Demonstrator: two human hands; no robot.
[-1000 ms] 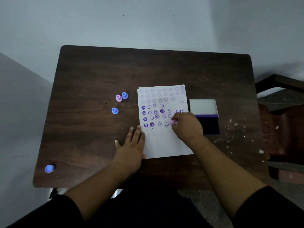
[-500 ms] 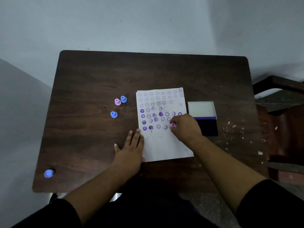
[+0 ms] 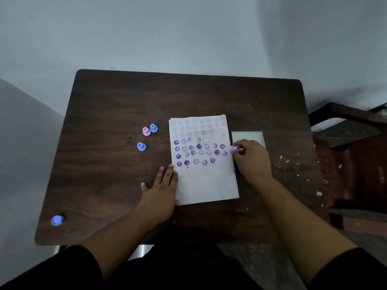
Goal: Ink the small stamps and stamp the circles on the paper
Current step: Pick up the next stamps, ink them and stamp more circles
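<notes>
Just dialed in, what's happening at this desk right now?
A person is stamping circles on a sheet of paper. The right hand holds a small pink stamp at the sheet's right edge, over the ink pad. The left hand lies flat, pinning the sheet's left edge. The lower rows carry dark purple prints; three spare stamps sit left of the paper.

Dark wood-grain table (image 3: 117, 105), matt; white paper sheet (image 3: 207, 185); plastic stamps (image 3: 146, 131).

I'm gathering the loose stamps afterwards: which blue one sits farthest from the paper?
The blue stamp alone at the table's near-left corner. The other two blue stamps stand left of the paper, by the pink stamp.
</notes>
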